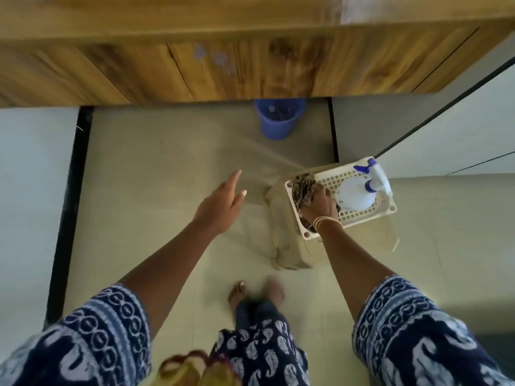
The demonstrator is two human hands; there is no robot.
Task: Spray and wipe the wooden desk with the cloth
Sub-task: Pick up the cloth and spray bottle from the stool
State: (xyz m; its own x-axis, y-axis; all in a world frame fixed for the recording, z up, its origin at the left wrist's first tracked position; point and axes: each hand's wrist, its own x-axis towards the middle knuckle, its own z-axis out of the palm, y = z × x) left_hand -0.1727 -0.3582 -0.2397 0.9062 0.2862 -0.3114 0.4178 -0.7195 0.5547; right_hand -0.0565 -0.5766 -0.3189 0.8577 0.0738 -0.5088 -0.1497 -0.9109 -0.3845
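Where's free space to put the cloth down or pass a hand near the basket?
Bare floor lies between the left hand and the blue bin, and left of the stool toward the black strip. The basket is crowded: cloth under the right hand, spray bottle filling the rest.
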